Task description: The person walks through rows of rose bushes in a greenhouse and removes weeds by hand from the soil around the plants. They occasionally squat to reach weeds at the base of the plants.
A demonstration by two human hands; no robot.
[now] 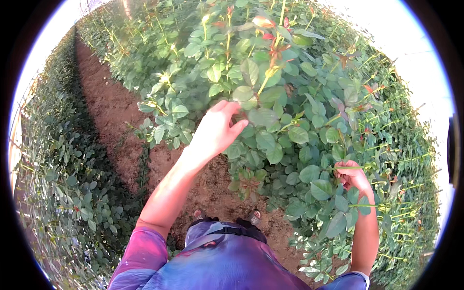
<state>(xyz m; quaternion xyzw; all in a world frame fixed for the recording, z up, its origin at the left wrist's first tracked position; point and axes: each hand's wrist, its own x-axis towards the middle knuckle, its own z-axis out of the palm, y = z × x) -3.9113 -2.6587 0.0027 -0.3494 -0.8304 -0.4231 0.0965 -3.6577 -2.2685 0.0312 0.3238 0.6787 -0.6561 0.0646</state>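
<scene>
My left hand (220,127) reaches into the upper growth of a rose bush (268,145). Its thumb stands apart from the bent fingers, and nothing shows between them. Close to the fingertips are a broad rose leaf (243,93) and a tall rose stem (263,85) with reddish young leaves higher up. Lower on the right, my right hand (351,176) is among the foliage with its fingers curled. A green stem (349,167) crosses over that hand. Leaves cover part of the fingers and wrist, so whether the stem is gripped is unclear.
A bare soil path (105,98) runs along the left of the bush, with another dense row of plants (72,174) beyond it. My sandalled feet (255,216) stand on the soil. Pale rose buds (205,19) rise from the bush, and more stems lean out on the right.
</scene>
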